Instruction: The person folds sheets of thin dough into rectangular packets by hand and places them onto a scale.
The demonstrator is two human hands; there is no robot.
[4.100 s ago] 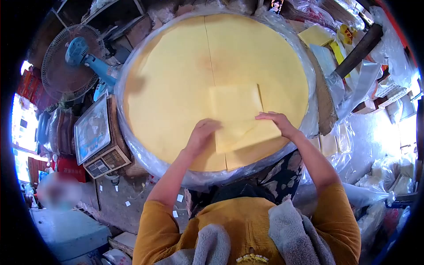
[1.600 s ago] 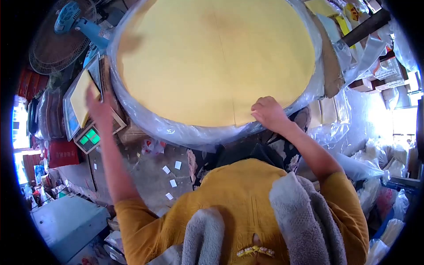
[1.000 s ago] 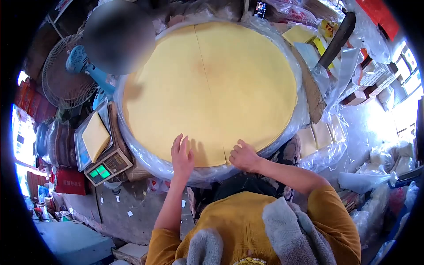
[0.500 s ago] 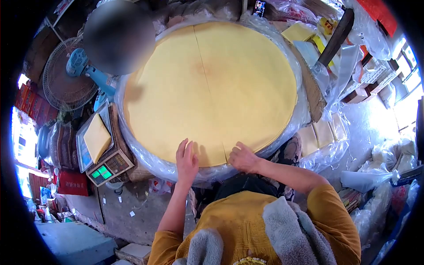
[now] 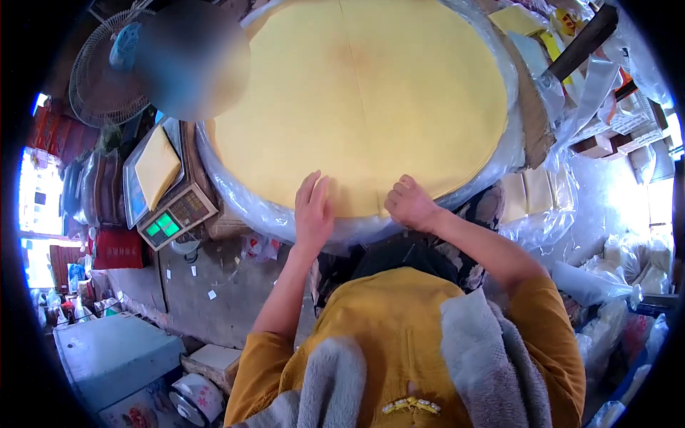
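A broad stack of thin pale yellow sheets (image 5: 300, 93) spreads over a plastic-wrapped round surface, with a dark seam running down its middle. My left hand (image 5: 314, 214) lies on the near edge of the stack, left of the seam, its fingers stretched out. On the other side of the seam, my right hand (image 5: 412, 203) is curled closed at the near edge. Whatever its fingertips may pinch is hidden. Clear plastic film (image 5: 264, 214) shows around the rim of the stack.
To the left, a digital scale (image 5: 177, 214) carries a folded yellow stack (image 5: 158, 169). A fan (image 5: 107, 71) stands behind it, beside a blurred round patch. More yellow bundles (image 5: 535, 189) in plastic sit at right. A light blue box (image 5: 114, 353) is at lower left.
The view has tilted downward, so the stack and scale sit higher in the picture. Both hands stay at the near edge, and my right hand remains curled.
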